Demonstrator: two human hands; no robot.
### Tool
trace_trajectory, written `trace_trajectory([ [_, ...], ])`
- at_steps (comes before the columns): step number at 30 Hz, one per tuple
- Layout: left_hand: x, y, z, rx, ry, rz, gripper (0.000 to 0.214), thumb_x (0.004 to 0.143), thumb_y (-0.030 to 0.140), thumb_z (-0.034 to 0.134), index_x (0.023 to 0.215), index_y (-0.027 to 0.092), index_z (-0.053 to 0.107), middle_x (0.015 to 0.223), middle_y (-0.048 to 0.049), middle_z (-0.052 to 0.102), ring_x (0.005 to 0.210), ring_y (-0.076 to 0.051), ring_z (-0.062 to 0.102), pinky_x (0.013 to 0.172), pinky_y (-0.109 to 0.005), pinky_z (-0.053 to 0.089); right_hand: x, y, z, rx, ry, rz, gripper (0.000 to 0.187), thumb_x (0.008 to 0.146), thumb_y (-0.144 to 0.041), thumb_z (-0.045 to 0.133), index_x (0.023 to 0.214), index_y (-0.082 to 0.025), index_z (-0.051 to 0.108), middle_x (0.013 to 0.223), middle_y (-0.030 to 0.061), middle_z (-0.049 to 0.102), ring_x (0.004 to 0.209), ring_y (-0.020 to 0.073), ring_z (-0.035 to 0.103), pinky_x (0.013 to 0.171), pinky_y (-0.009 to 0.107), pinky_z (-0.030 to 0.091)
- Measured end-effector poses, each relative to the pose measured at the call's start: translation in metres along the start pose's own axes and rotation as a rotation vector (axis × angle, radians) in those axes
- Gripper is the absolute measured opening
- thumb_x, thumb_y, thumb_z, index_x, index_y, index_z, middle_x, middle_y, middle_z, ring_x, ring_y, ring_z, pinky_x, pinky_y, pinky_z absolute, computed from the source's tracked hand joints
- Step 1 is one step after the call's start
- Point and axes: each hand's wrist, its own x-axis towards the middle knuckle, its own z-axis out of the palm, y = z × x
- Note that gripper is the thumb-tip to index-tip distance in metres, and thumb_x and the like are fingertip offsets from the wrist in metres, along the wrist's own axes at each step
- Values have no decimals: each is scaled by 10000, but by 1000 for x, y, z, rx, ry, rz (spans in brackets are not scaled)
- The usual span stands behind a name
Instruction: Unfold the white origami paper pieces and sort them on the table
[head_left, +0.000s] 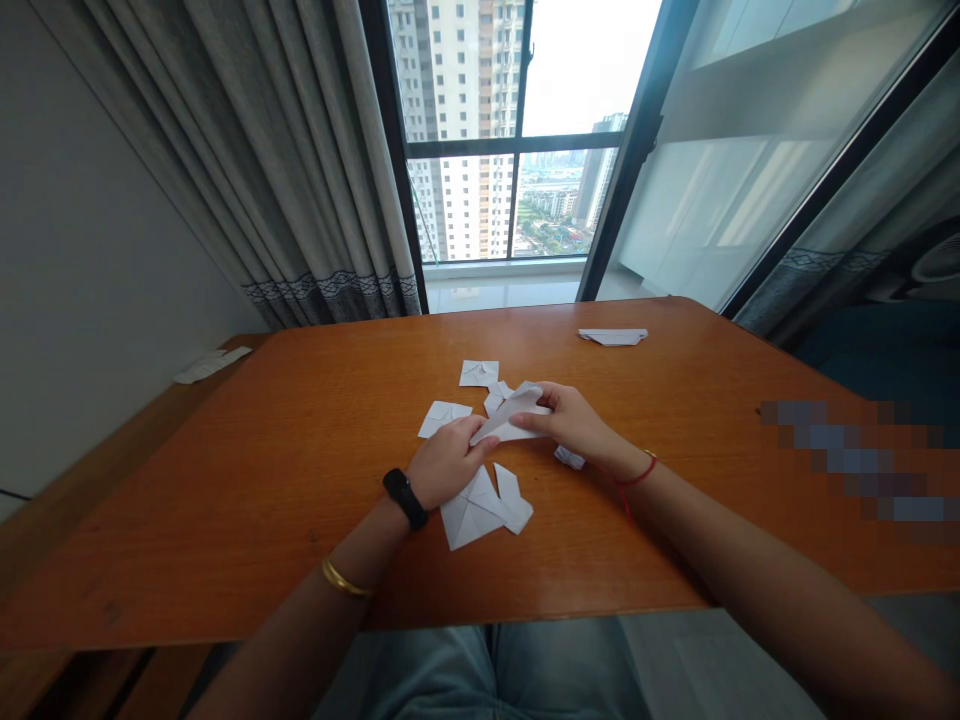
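Between my two hands is a folded sheet of white paper (512,418), raised a little above the wooden table. My left hand (448,462) pinches its lower left corner. My right hand (574,420) grips the right side, thumb in front and fingers behind. Under and beside my left wrist lie a creased paper square (472,510) and a folded paper piece (514,500). Another folded square (444,418) sits just beyond my left hand. Behind the held sheet are a flat folded square (479,373) and a small folded piece (495,398), partly covered. A small folded paper (569,457) rests below my right hand.
The brown wooden table (337,400) spans the view. A long folded paper strip (613,337) lies near its far right edge. White paper (212,365) rests on a ledge at the left. Grey curtains (300,180) and a window stand beyond; a blurred patch covers the right side.
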Motion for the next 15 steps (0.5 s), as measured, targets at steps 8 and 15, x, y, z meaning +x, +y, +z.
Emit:
trace_trajectory([
  [8,1,-1,3,-155,-48,-43,322,950,369,320,708,195,442,670,19,512,639,-142,474,612,-270,343,-1,1,6,109,21,34,355,726,-390,693,979,-151,626,948,60,686,837,194,631,748,322,500],
  [15,0,-1,2,-252,64,-69,401,939,413,361,1190,157,539,725,11,552,702,-154,522,683,-271,396,19,28,-70,41,400,74,317,690,-401,679,856,-134,642,792,58,667,650,158,575,579,267,433],
])
